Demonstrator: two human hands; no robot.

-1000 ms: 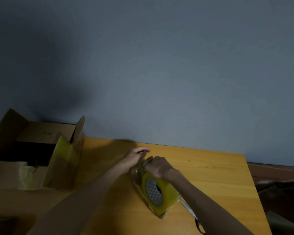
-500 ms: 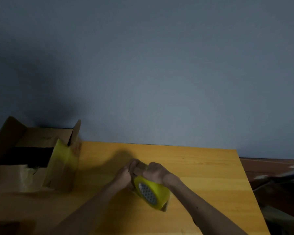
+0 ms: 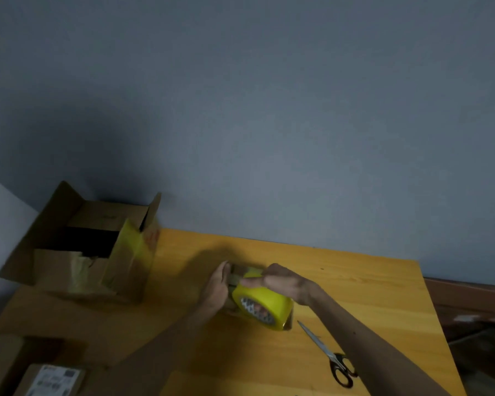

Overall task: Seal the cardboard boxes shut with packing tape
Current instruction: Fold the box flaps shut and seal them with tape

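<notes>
Tape roll (image 3: 272, 297) — right hand (image 3: 285, 282) grips it.

Nothing readable from where I'm standing: white label (image 3: 52, 380) on the small box (image 3: 82, 377) is blurry, and so are the red marks (image 3: 152, 237) on the open box (image 3: 55, 221).

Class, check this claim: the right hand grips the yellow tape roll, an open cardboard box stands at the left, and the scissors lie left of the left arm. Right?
No. The head view shows the scissors right of the left arm, beside the right forearm. The right hand grips the yellow tape roll, and the open cardboard box stands at the left.
</notes>
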